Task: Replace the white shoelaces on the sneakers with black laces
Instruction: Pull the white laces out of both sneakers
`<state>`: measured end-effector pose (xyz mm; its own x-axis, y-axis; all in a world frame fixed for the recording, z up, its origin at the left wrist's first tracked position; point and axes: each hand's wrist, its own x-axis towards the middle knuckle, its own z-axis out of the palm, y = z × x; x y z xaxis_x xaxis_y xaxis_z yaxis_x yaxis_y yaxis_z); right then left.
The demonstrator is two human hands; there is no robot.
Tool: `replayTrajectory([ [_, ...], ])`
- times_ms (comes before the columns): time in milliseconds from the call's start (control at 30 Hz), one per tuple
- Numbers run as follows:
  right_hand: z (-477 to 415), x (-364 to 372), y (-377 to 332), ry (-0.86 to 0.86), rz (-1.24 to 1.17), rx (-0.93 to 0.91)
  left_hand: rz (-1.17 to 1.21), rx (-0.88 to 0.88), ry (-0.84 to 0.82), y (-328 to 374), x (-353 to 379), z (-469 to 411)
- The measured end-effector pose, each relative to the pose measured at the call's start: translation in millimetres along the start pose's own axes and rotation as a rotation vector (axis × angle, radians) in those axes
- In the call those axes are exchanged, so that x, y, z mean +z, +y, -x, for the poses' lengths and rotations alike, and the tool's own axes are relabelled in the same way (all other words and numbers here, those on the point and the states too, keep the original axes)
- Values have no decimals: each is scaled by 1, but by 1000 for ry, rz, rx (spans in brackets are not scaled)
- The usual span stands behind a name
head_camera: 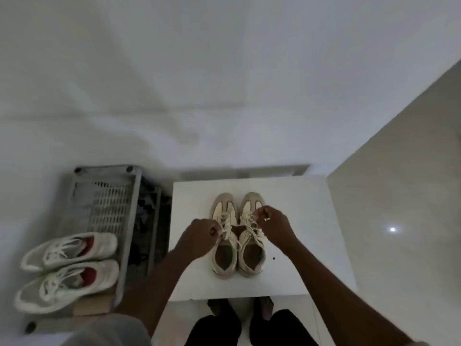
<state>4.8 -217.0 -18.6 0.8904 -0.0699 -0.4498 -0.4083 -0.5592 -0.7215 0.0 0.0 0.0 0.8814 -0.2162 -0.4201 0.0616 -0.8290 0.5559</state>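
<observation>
Head, sneakers [245, 236] mid table [299, 245], hands [202, 233] [274, 226] pinching laces [252, 227]

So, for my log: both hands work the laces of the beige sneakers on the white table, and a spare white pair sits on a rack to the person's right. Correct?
Only the side is wrong: in the head view the spare white pair sits on the grey rack to the person's left.

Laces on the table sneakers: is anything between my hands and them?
Nothing visible. The left hand pinches the laces on the left sneaker, and the right hand pinches those on the right sneaker.
</observation>
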Motion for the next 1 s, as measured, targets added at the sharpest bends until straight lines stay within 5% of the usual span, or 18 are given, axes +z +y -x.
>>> replayTrajectory([
  [133, -19, 49, 72, -47, 5, 105, 103, -26, -30, -36, 78, -20],
  [400, -64, 103, 148, 135, -39, -57, 177, 150, 300, -70, 184, -81],
  [733, -81, 118, 185, 176, 21, -275, -156, 207, 579, -80, 234, -111],
  [1000, -64, 121, 191, 242, -99, -299, -239, 250, 532, -83, 234, -104],
])
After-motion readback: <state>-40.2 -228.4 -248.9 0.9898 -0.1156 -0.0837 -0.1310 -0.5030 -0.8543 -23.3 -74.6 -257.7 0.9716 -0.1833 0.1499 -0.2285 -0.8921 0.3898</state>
